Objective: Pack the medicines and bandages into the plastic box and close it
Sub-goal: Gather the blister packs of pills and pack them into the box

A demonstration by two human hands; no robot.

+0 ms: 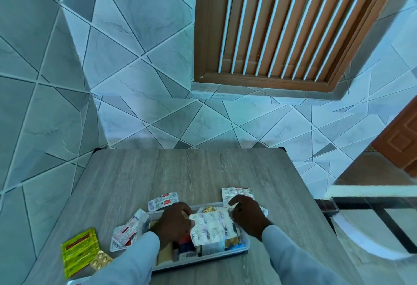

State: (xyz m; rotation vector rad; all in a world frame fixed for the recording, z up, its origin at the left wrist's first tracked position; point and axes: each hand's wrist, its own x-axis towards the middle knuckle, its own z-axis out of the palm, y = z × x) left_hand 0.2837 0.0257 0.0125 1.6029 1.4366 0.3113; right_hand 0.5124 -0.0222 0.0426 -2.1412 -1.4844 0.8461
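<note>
Now you are pressing silver blister sheet (213,226) flat atop contents of plastic box (244,247) near table's (203,171) front edge: left hand (174,221) pinching its left edge, right hand (247,213) curled on its right corner. Yellow sachet (79,250), other strips lying outside, unpacked.

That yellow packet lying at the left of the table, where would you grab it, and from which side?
Probably by its far right edge, coming from above and the right. The yellow packet lies flat on the table, so fingers must pinch an edge. Its near right corner touches a gold pill strip; the far edge is free.
</note>
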